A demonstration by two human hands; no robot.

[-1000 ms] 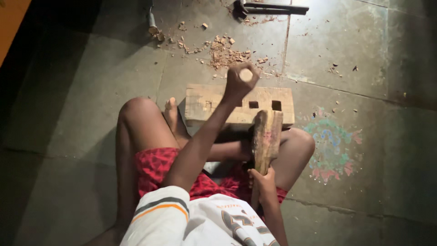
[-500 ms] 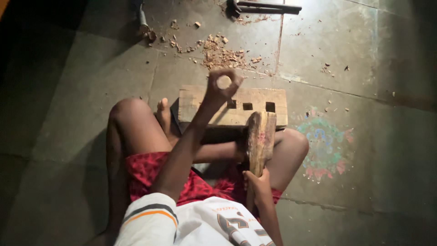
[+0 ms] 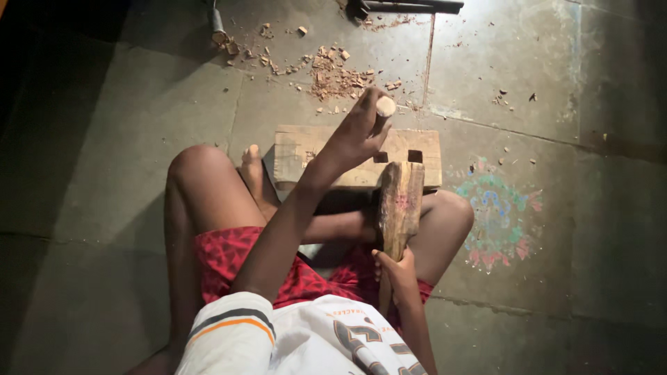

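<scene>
I sit on a stone floor with a wooden block [image 3: 299,149] in front of my legs; it has square holes cut in its top. My left hand [image 3: 354,135] is closed around a chisel with a round wooden handle end [image 3: 385,106], held upright over the block near the holes. My right hand [image 3: 396,272] grips the handle of a wooden mallet [image 3: 399,201], whose long head is raised above my lap, just short of the block. The chisel's blade is hidden by my hand.
Wood chips [image 3: 332,73] lie scattered on the floor beyond the block. A dark metal tool [image 3: 406,7] rests at the top edge, and another tool [image 3: 217,21] at the top left. A faded coloured floor drawing [image 3: 497,215] is to the right.
My left hand with the chisel has shifted slightly right over the block. The mallet stays raised in my right hand; the view has tilted a little.
</scene>
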